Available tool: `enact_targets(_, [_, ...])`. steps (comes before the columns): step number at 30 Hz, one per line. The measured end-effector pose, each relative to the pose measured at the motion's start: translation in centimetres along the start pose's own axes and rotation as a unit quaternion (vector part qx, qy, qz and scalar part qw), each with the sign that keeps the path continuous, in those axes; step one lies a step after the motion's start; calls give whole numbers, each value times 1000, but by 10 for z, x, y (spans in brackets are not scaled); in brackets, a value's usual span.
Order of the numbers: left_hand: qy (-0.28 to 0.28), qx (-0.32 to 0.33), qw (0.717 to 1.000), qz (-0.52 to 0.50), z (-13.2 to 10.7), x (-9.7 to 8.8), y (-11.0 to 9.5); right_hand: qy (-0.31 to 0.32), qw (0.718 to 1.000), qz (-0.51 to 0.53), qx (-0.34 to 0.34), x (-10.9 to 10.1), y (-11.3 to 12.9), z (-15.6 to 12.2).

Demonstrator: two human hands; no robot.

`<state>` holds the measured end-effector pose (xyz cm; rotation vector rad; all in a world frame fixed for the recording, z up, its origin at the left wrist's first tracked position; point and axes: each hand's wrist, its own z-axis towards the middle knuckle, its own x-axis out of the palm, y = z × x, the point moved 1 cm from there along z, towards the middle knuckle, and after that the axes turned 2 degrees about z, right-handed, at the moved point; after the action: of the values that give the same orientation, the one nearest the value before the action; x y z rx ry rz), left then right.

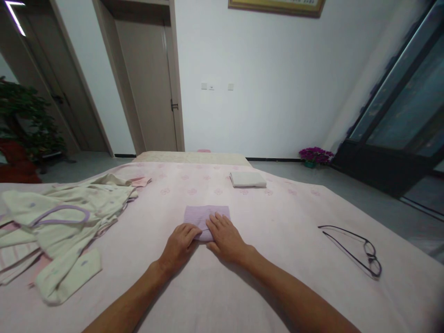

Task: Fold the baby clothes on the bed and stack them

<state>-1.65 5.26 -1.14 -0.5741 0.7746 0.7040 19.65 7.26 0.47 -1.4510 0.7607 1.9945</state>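
A lilac striped folded cloth (204,214), probably a small garment, lies in the middle of the pink-covered table in front of me. My left hand (182,241) has its fingers bent and drawn together at the near left edge of that cloth, with the edge under them. On its right side rests my right hand (224,235), palm down, fingers stretched out flat over the fabric. Part of the cloth is hidden beneath both hands. Farther back, toward the right, lies a folded white cloth (248,179), apart from my hands.
A loose heap of pale green baby clothes (83,203) with lilac trim covers the left side of the table (277,277). Black-framed glasses (371,256) lie unfolded at the right. Beyond the table are a closed door (147,83) and purple flowers (315,155) in a pot.
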Motion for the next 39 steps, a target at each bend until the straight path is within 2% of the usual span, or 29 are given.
enact_targets(5, [-54, -11, 998, -43, -4, 1, 0, -26, 999, -45, 9, 7, 17, 20])
enact_targets(8, [-97, -58, 992, -55, -7, -2, 2, -19, 998, -63, -12, 8, 18, 32])
enact_targets(11, [-157, -148, 974, -64, -9, -7, 10, -22, 999, -24, 26, -9, 7, 42])
enact_targets(13, [-194, -219, 952, -87, -10, -7, 18, -68, 992, 53, 91, -28, -8, 49])
enact_targets(14, [-207, -252, 940, -104, -10, -7, 23, -107, 980, 108, 129, -38, -18, 52])
enact_targets(15, [-215, -280, 928, -122, -9, -6, 27, -148, 959, 176, 166, -48, -29, 55])
enact_targets(16, [-217, -304, 917, -139, -9, -4, 31, -191, 927, 254, 201, -55, -40, 58])
enact_targets(17, [-214, -322, 909, -154, -9, -2, 34, -227, 882, 340, 233, -60, -51, 60])
enact_targets(19, [-195, -342, 903, -173, -9, 2, 40, -260, 765, 518, 280, -61, -70, 62])
enact_targets(21, [-167, -351, 905, -176, -9, 6, 44, -243, 637, 651, 332, -51, -85, 59])
enact_targets(22, [-152, -352, 907, -173, -9, 8, 45, -226, 586, 688, 363, -44, -90, 55])
enact_targets(23, [-137, -354, 910, -169, -9, 9, 46, -208, 549, 706, 397, -37, -94, 49])
enact_targets(25, [-109, -357, 914, -157, -10, 10, 47, -176, 511, 712, 448, -24, -100, 35])
enact_targets(29, [-58, -343, 930, -118, -7, 10, 46, -118, 493, 724, 468, -15, -105, 14])
enact_targets(32, [-32, -328, 940, -93, -4, 8, 44, -91, 480, 744, 457, -16, -104, 10])
enact_targets(35, [-19, -321, 943, -85, -3, 8, 44, -127, 483, 747, 438, -13, -101, 15])
enact_targets(39, [-15, -316, 945, -84, -4, 12, 47, -226, 525, 723, 388, -13, -105, 28])
